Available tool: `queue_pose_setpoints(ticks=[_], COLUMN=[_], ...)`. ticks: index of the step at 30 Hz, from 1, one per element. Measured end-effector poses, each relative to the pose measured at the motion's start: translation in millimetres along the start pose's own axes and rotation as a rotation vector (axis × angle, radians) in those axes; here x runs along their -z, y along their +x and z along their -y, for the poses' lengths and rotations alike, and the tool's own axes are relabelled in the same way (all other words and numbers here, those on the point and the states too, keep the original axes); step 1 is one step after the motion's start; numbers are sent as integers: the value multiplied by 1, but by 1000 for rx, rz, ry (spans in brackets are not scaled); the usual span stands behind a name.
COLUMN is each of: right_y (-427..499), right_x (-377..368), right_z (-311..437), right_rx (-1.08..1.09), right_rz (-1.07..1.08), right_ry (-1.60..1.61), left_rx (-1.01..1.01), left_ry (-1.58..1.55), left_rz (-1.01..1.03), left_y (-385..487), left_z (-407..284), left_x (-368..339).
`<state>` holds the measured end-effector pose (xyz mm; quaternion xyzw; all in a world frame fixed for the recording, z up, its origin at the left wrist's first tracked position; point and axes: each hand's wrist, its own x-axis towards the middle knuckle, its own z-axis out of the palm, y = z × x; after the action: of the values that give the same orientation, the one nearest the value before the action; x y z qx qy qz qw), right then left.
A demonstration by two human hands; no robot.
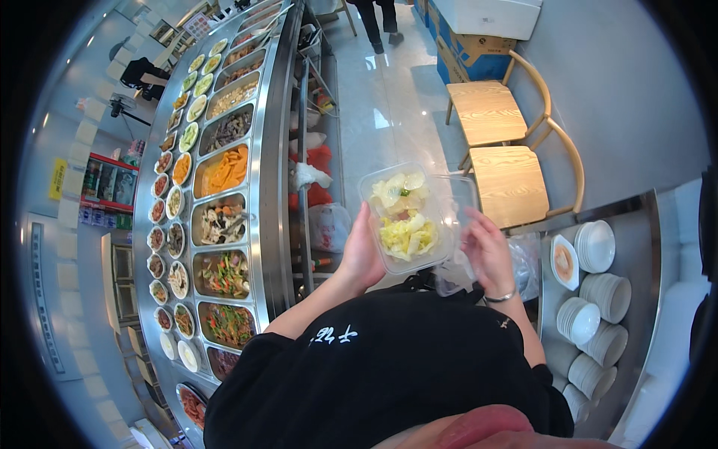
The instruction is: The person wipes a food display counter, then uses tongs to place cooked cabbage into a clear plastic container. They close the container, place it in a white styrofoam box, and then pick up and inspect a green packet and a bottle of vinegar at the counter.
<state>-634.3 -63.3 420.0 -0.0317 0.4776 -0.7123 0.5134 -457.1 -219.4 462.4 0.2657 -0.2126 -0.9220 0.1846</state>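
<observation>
My left hand (362, 252) grips the left side of a clear plastic takeaway container (439, 216) in front of my chest. Pale translucent slices (399, 189) with a bit of green fill its far half, and yellow-white cabbage leaves (408, 236) its near half. At the container's right side, my right hand (487, 250) has its fingers curled on a clear plastic lid (461, 193), partly see-through against the floor. More clear plastic (453, 276) hangs below those fingers; whether it belongs to the lid, I cannot tell.
On the left runs a steel serving counter (269, 168) with food trays (224, 168) and small dishes. Stacked white plates (603, 297) stand on a right-hand surface. Wooden chairs (507, 182) and boxes (477, 53) line the wall. A person's legs (377, 25) show ahead; another person (145, 76) is beyond the counter.
</observation>
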Motion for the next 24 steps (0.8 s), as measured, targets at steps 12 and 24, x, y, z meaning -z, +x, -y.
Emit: queue_pose_setpoints(ticks=[12,24], right_y=[221,372], right_x=[-60,-86], right_z=[108,189], right_rx=[130,134], right_rz=[296,428], right_ry=[-193,-776], left_rx=[-53,-318], left_ry=[180,172], left_rz=[-224,-443], left_y=[180,324], left_z=[-55,-140], left_x=[-56,-78])
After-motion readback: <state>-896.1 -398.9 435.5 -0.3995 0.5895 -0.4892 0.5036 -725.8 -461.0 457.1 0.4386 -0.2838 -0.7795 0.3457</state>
